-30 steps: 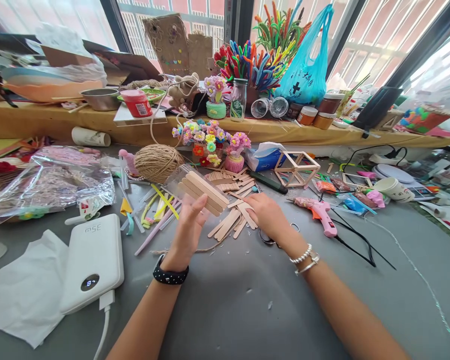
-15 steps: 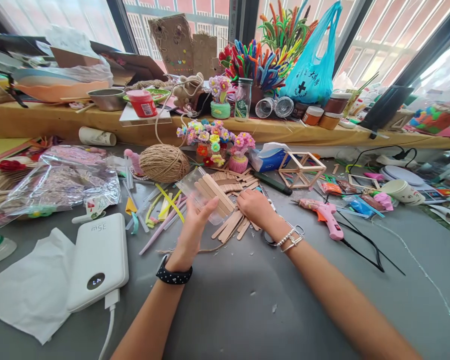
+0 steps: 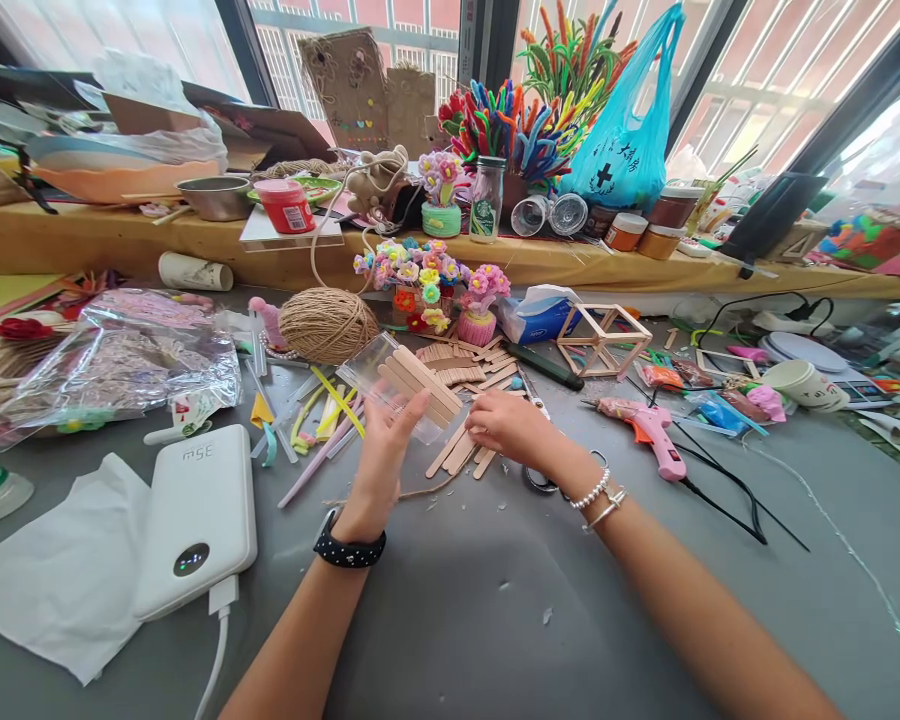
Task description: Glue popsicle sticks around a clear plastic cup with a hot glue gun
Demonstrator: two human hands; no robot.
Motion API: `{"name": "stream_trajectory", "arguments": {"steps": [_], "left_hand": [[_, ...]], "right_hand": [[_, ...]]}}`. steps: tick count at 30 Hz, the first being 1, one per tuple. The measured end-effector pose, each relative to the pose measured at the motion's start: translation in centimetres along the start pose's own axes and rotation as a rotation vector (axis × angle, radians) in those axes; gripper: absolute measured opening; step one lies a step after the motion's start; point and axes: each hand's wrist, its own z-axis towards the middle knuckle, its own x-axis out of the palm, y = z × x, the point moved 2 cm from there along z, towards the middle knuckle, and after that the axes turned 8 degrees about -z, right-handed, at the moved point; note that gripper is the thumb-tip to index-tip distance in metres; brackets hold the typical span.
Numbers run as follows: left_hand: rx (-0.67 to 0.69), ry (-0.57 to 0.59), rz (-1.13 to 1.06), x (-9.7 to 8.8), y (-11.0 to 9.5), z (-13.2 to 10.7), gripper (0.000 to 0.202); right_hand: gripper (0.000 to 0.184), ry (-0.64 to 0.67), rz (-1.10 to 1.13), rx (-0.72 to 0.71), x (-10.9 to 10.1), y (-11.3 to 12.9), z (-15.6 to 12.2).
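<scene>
My left hand (image 3: 381, 445) grips a clear plastic sleeve (image 3: 363, 370), its thumb pressing on a few flat craft sticks (image 3: 422, 382) that lie across it, tilted. Just to the right, my right hand (image 3: 514, 430) has its fingers curled together above a pile of loose craft sticks (image 3: 457, 452); anything pinched in them is hidden. Behind the hands lies a curved row of craft sticks (image 3: 450, 363). Scissors (image 3: 538, 480) are partly covered by the right wrist.
A pink glue gun (image 3: 649, 430) with a black cord and a wooden stick frame (image 3: 604, 340) are on the right. A twine ball (image 3: 328, 326) and flower pots (image 3: 477, 322) stand behind. At left are a white power bank (image 3: 199, 520) and a tissue (image 3: 60, 580).
My right hand has drawn back slightly toward the left and down from the loose sticks, its wrist shifting right. The left hand with the sleeve and sticks has moved slightly left.
</scene>
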Motion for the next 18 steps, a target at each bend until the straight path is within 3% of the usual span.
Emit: {"name": "stream_trajectory", "arguments": {"steps": [6, 13, 18], "left_hand": [[-0.051, -0.003, -0.003, 0.0, 0.3, 0.0, 0.06], [-0.114, 0.013, -0.023, 0.1, 0.5, -0.2, 0.059], [-0.071, 0.014, -0.061, -0.2, 0.4, 0.0, 0.05]], "right_hand": [[0.012, 0.064, -0.034, -0.058, -0.5, 1.6, 0.5], [0.018, 0.108, -0.053, -0.052, -0.5, 1.7, 1.1], [0.013, 0.118, -0.028, -0.082, -0.5, 1.2, 1.0]]}}
